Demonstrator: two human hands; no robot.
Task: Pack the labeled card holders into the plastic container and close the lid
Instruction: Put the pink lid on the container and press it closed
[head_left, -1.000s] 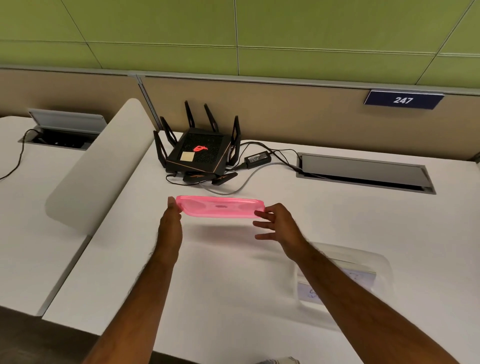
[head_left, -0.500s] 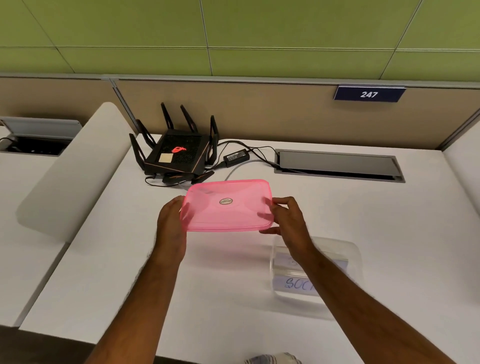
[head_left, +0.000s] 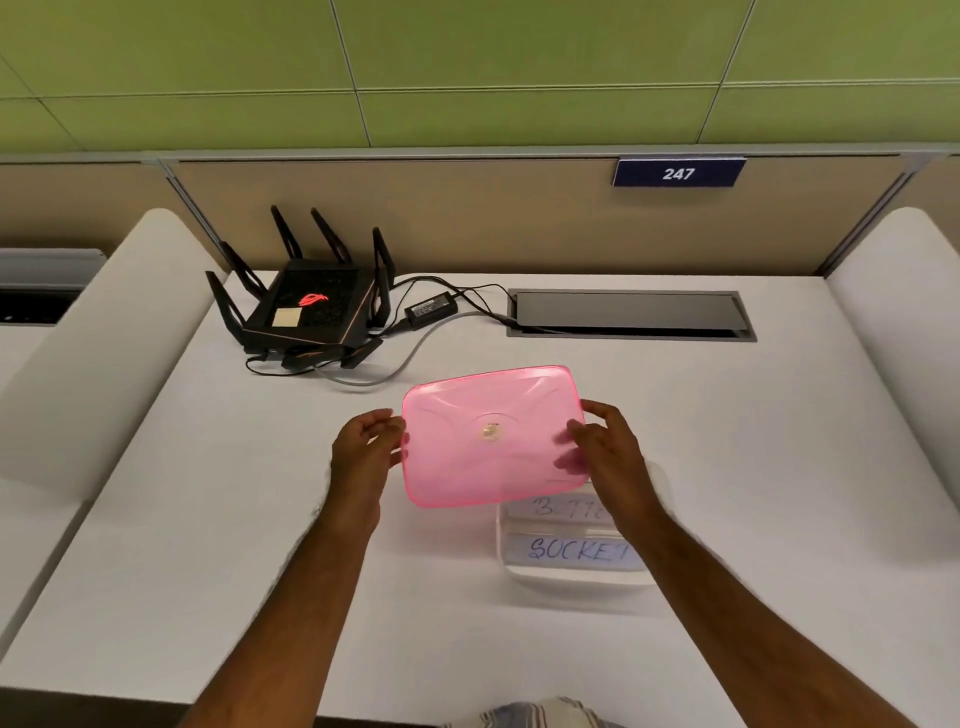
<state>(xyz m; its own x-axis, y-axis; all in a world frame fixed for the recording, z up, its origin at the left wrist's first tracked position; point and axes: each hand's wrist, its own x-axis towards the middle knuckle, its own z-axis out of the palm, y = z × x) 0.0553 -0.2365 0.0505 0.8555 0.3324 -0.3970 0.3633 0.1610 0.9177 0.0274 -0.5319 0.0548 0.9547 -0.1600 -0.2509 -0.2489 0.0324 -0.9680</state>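
Note:
A translucent pink lid (head_left: 493, 436) hangs in the air above the white desk, tilted toward me. My left hand (head_left: 363, 447) grips its left edge and my right hand (head_left: 605, 452) grips its right edge. Below and to the right stands a clear plastic container (head_left: 576, 577), partly hidden by the lid and my right wrist. Inside it lie labeled card holders (head_left: 576, 550); the front one reads "SOCKET", and the lid covers part of the label behind it.
A black router (head_left: 311, 306) with antennas, a power brick (head_left: 431, 309) and cables sit at the back left. A grey cable hatch (head_left: 631, 314) is set into the desk (head_left: 208, 519) at the back right. White dividers (head_left: 104, 338) flank both sides.
The lid has come nearer to me and to the right, over the container's far edge, and tipped from edge-on to face me. Both hands kept hold of it.

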